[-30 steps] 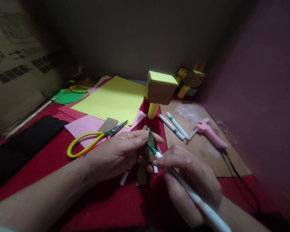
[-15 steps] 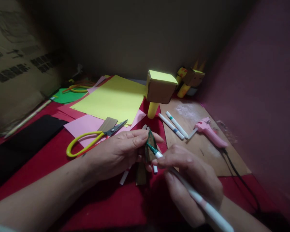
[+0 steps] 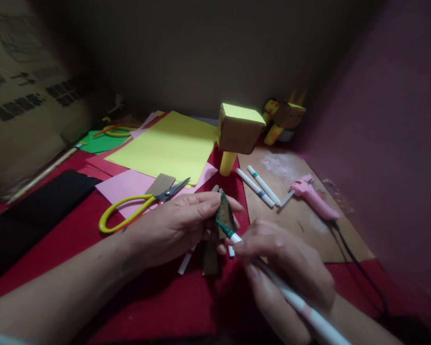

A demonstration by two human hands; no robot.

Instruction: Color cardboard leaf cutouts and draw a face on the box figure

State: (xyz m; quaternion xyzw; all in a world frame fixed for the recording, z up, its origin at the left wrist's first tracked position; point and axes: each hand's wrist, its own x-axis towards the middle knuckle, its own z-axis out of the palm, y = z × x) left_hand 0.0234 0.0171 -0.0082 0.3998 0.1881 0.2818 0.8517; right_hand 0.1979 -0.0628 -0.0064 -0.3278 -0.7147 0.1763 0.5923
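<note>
My left hand pinches a small pointed piece of cardboard by its upper left edge. A dark green line runs along the piece's border. In my right hand is a white marker, gripped like a pen. Its green tip touches the lower left edge of the cardboard piece. Beneath my left hand lie a cardboard strip and white sticks, partly hidden by the fingers. Yellow-handled scissors rest just beyond my left wrist, their blades half over pink paper.
Yellow sheets lie at the back. A cardboard box head on a yellow leg stands behind my hands. On the right, a board bears two markers and a pink glue gun with a cord. Black material lies left.
The marker tip has slid down the left edge of the cardboard piece. My right hand has shifted slightly down and right with it. My left hand stays nearly still.
</note>
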